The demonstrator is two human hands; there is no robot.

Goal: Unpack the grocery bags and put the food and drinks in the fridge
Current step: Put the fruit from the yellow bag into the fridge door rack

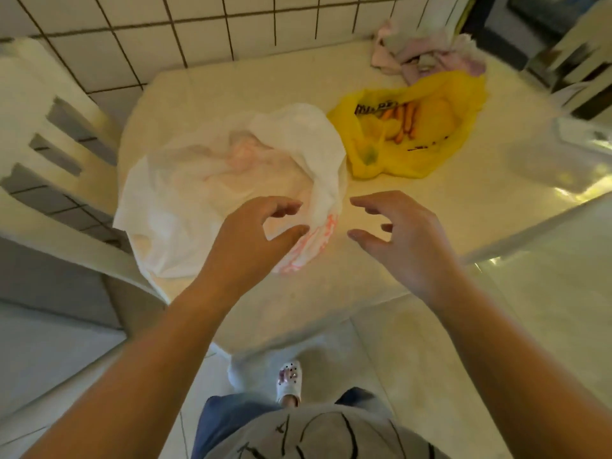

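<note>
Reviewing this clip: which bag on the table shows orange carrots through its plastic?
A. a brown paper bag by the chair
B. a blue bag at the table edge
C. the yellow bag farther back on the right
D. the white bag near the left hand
C: the yellow bag lies behind the right hand, with orange carrots visible inside, while the white bag shows only pale pinkish contents.

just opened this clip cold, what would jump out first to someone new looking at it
Two hands reach out over a pale table, the left hand above the near edge of a crumpled white bag, the right hand over bare tabletop, both with fingers loosely spread and holding nothing. Behind the right hand lies a bright yellow bag with orange, carrot-like shapes showing through. A heap of pale cloths sits at the far edge by the tiled wall.
</note>
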